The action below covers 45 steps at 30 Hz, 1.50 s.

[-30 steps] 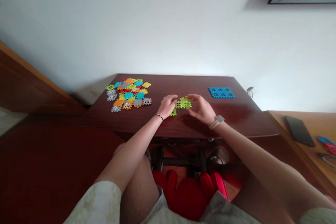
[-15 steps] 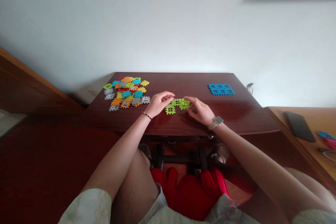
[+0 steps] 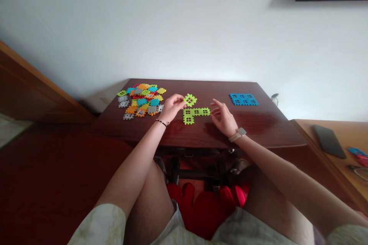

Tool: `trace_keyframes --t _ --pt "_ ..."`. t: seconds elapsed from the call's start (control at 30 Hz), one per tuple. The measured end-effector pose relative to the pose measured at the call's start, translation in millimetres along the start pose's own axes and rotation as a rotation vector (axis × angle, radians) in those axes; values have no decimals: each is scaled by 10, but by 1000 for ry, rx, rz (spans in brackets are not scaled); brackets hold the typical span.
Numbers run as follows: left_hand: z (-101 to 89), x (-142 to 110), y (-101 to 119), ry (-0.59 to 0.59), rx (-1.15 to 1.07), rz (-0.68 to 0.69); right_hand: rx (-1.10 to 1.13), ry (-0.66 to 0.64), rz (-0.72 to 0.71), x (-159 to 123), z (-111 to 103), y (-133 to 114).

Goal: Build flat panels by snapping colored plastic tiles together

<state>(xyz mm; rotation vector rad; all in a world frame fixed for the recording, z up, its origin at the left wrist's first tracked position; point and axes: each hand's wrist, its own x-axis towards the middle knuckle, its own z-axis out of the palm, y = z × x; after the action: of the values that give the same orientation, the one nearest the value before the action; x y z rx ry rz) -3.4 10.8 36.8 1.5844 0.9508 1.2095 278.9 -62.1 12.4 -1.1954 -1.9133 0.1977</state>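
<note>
Between the thumb and fingers of my left hand (image 3: 171,108) is a green square building tile (image 3: 190,100) with a window-like grid, turned cornerwise above the table. Just below it, an L-shaped group of joined green tiles (image 3: 196,112) lies flat on the dark wooden table (image 3: 212,138). My right hand (image 3: 223,118) is at the right end of that group, fingers apart and holding nothing. Whether its fingertips touch the end tile I cannot tell.
A mixed pile of coloured tiles (image 3: 143,99) spreads over the table's left side. On the right lies a joined blue tile panel (image 3: 243,99). A lower wooden surface at right carries a dark flat device (image 3: 328,141). The wall (image 3: 184,26) rises behind the table.
A green tile is now held up in my left hand, apart from the joined row. My right hand has let go of the tile at the right and drawn slightly away; the row now lies straight.
</note>
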Motion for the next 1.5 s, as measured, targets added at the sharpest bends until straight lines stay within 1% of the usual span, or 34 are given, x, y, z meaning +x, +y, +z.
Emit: trace_keyframes --t 0.03,0.1,0.23,0.37,0.5,0.7,0.87,1.03,1.17,1.3,1.43,1.5 --pt "-46 4 11 48 -37 -21 -6 13 33 3 4 13" --pt "-110 -2 33 101 -81 -64 -9 2 77 5 13 39" --pt "-116 -35 52 118 -127 -109 10 -52 107 -5 11 40" --pt "-53 -36 33 107 -205 -148 -30 -68 125 -10 -18 -11" --pt "18 -36 27 71 -286 -180 -29 -85 93 -4 -27 -45" --pt "147 -77 38 -48 -284 -194 -20 -119 77 1 -13 -49" --pt "217 -74 -15 -14 -269 -254 2 -141 63 5 -1 -47" --pt "325 -98 -72 -15 -158 -221 44 -203 6 9 36 -30" --pt "433 -145 -89 -69 -183 -196 29 -245 -56 12 62 -10" --pt "483 -163 -78 -171 -155 -114 20 -271 -91 16 64 -8" --pt "508 -170 -81 -221 -40 5 22 -249 -93 23 59 -2" --pt "530 -182 -94 -230 2 22 21 -248 -97 27 57 5"
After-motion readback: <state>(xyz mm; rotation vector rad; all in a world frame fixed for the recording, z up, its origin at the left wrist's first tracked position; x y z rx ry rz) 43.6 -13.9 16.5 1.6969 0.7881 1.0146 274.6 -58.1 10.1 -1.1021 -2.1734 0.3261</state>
